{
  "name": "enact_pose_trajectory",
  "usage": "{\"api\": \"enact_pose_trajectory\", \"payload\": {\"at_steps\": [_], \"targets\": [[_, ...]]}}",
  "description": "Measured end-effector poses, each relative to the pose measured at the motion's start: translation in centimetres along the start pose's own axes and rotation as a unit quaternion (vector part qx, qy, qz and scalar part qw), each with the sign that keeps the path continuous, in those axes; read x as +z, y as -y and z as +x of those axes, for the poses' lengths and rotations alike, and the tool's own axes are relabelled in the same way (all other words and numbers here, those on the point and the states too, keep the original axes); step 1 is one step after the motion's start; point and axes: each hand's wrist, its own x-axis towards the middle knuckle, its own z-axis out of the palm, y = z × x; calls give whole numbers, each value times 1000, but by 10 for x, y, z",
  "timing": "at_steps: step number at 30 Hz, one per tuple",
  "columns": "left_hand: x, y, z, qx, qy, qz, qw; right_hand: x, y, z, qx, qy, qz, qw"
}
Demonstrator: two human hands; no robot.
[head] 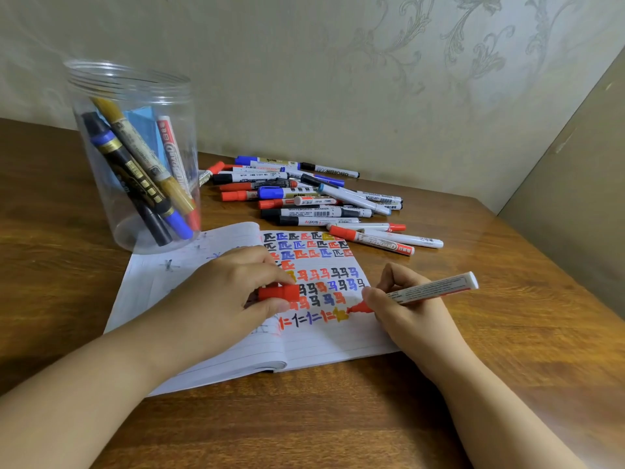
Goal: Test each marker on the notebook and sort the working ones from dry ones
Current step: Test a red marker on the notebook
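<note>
An open notebook (304,336) lies flat on the wooden table (338,418), its right-hand page covered with rows of small test marks in black, blue, red and yellow. The right hand (407,313) grips a red marker (429,290) in a writing hold, fingers curled round the white barrel near the tip; the barrel slants up and to the right, and the red tip meets the page at the right end of the lowest row of marks. The left hand (233,292) rests on the notebook across the centre fold and pinches the red cap (279,293) between thumb and fingers, with the cap lying roughly level just above the page. Behind the notebook, a loose pile of markers (304,191) lies on the table near the wall, the barrels mostly white with red, blue or black caps, overlapping one another at mixed angles. Two further markers (382,238) lie just beside the top right corner of the notebook, one with a red cap. At the left, a clear plastic jar (132,157) stands upright and uncovered on the table, its base touching the far left corner of the notebook. It holds several markers leaning inside, among them gold, black-and-blue and red-and-white ones, plus a light blue flat item that cannot be identified.
</note>
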Motion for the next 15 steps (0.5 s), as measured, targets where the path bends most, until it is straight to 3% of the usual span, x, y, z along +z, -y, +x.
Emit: {"api": "enact_pose_trajectory", "payload": {"at_steps": [15], "targets": [[0,-1,0,-4,3,0,1000,-2,-2,1,2,-16,-16,1000]]}}
